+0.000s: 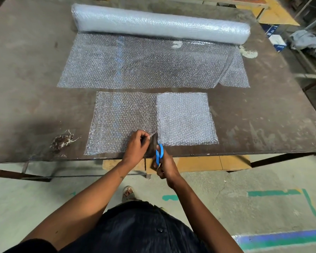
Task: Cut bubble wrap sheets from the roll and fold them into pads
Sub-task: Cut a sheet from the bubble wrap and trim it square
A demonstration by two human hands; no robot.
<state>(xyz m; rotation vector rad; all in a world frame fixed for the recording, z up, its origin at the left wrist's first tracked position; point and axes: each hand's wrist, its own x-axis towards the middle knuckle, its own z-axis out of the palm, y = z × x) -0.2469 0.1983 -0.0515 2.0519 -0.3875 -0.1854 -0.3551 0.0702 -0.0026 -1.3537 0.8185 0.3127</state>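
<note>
The right grip point(162, 165) is grasping blue scissors point(159, 154), cutting the strip point(120, 121) beside the folded pad point(185, 118); the left grip point(137, 145) is pinching its edge. Next: advancing toward the roll point(161, 22).

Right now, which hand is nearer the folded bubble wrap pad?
Right. The right hand, holding the blue scissors, sits just off the folded bubble wrap pad's near-left corner. The left hand pinches the single-layer sheet slightly farther left.
</note>
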